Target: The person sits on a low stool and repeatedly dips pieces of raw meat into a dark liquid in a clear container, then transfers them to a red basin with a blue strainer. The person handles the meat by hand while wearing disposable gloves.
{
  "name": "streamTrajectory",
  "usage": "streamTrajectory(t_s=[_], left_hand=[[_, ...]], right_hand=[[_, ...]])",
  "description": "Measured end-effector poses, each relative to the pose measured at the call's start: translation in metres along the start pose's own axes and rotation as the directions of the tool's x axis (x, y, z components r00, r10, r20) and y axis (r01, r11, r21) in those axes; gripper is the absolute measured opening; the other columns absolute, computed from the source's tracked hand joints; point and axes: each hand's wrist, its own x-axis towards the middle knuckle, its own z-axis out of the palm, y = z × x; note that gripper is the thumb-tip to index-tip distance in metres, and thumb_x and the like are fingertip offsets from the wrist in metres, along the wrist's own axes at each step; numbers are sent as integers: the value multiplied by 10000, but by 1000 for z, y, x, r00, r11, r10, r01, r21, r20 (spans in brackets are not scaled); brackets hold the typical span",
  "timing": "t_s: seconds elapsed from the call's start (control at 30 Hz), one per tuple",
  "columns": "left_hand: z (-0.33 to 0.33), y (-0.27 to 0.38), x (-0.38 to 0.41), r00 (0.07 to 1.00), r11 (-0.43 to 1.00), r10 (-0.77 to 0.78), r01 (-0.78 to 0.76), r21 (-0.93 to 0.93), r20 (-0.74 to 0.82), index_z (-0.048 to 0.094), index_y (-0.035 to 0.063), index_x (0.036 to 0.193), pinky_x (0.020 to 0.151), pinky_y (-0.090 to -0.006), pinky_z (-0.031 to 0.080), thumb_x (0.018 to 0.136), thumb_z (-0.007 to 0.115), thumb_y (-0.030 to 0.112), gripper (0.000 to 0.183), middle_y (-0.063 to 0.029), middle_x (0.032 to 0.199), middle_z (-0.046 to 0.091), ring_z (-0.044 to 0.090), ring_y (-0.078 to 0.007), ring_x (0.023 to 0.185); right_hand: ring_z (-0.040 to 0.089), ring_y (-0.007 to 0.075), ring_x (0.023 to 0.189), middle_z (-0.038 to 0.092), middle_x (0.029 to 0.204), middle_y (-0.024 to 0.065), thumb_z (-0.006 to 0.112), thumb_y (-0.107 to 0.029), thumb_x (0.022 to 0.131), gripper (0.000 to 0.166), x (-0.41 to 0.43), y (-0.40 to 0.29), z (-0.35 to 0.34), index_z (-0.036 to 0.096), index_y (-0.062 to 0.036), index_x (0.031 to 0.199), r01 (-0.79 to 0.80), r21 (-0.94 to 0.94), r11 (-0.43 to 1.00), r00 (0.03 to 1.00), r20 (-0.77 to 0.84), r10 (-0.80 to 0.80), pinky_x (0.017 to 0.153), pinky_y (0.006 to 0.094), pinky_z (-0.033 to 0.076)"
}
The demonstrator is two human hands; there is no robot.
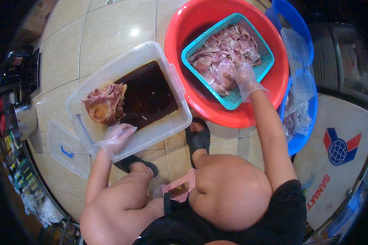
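Observation:
A clear plastic glove covers each of my hands. My left hand (119,136) is inside a translucent plastic storage box (150,142), just below a large piece of meat (103,104) that has a pale yellowish patch. Dark brown liquid (150,95) with small floating bits fills much of the box floor. Into a turquoise perforated plastic basket (265,72) reaches my right hand (245,78), its fingertips against a pile of raw poultry-like meat pieces (224,58). Those fingertips are partly hidden, so a grip does not show. The basket sits tilted in a big red plastic basin (242,119).
A clear lid (70,150) with a blue handle lies on the tiled floor (110,39) at left. Blue tubs (297,144), one with plastic-bagged contents, stand right of the basin beside a white Sanaky appliance (319,171). A pink plastic stool (181,185) is under me.

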Motion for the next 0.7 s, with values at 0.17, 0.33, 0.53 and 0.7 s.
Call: streamTrajectory(t_s=[0.17, 0.33, 0.53, 0.7], left_hand=[[-7, 3, -6, 999, 999, -41, 40, 19, 18, 704, -11, 1192, 920, -415, 514, 986, 600, 511, 571, -206, 1109, 721, 686, -326, 1019], [-5, -2, -3, 1000, 999, -23, 22, 36, 15, 716, -5, 1187, 923, -415, 515, 976, 607, 500, 559, -218, 1109, 727, 689, -342, 1035], [-4, 0, -3, 1000, 999, 25, -24, 33, -18, 741, 9, 1128, 910, -445, 515, 979, 605, 494, 526, -232, 1083, 730, 688, -382, 1021], [-7, 1, -8, 1000, 999, 1, -1, 45, -6, 726, 3, 1148, 919, -440, 515, 974, 611, 475, 516, -210, 1067, 731, 686, -355, 1023]], right_hand=[[641, 429, 1153, 652, 1278, 264, 830, -342, 774, 630, -12, -51, -31, 658, -64, 1313, -33, -93, 995, 990, 131, 45, 992, 485, 521], [667, 422, 1104, 699, 1169, 257, 705, -294, 863, 439, -21, -67, -19, 706, -47, 1226, -79, -88, 993, 994, 72, 85, 977, 496, 523], [690, 412, 1077, 725, 1087, 261, 683, -366, 800, 452, 11, -56, -13, 765, -28, 1089, -44, -84, 995, 995, 87, 51, 957, 483, 539], [697, 412, 1050, 732, 1053, 250, 727, -399, 743, 479, 25, -66, -48, 758, -32, 1049, 60, -183, 981, 948, 319, 1, 930, 475, 548]])
